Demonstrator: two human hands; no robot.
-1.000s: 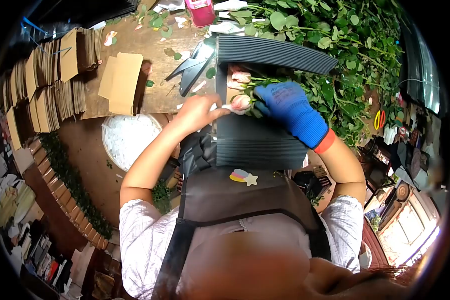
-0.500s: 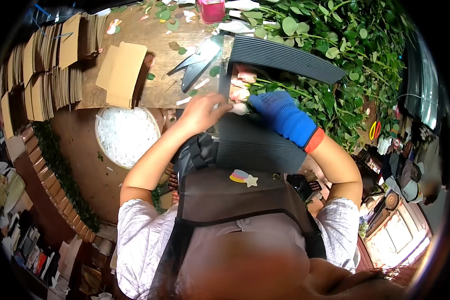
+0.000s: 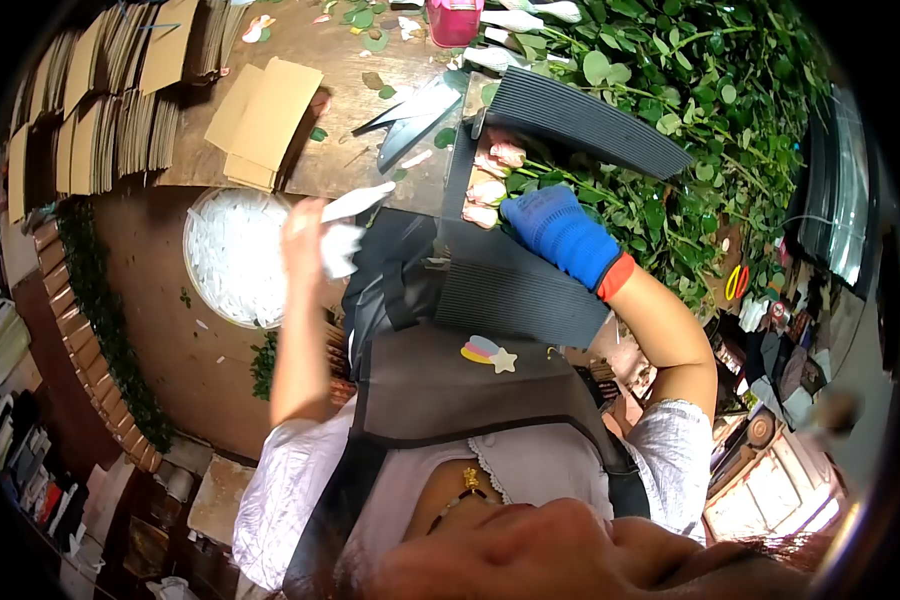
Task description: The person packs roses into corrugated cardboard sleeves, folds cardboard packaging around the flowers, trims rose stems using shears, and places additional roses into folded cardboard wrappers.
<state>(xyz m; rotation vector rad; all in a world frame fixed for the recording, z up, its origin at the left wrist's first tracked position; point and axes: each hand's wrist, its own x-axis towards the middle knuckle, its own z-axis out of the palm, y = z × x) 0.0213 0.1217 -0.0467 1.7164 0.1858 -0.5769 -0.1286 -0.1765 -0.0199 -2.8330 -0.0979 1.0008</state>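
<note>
My bare left hand (image 3: 303, 240), blurred by motion, is closed on white netting sleeves (image 3: 358, 204) beside a round tub (image 3: 192, 262) of white pieces. My right hand (image 3: 560, 228), in a blue knitted glove with a red cuff, is closed at the stem just behind a pink rose (image 3: 480, 215); its fingertips are partly hidden. More pink roses (image 3: 505, 152) lie above it, heads to the left, stems to the right. They rest between two flaps of black corrugated sheet (image 3: 590, 122), one above and one below, close to my apron (image 3: 420, 385).
Grey-bladed shears (image 3: 410, 135) and cardboard pieces (image 3: 265, 115) lie on the wooden table (image 3: 360, 65). Cardboard stacks (image 3: 95, 140) line the left. A pink container (image 3: 454, 22) stands at the back. Leafy stems (image 3: 710, 130) fill the right, with yellow-and-orange-handled scissors (image 3: 738, 282) below.
My left hand has moved left from the roses with white netting in it. The lowest rose, white-netted before, now shows bare pink petals. My right hand stays near the same place.
</note>
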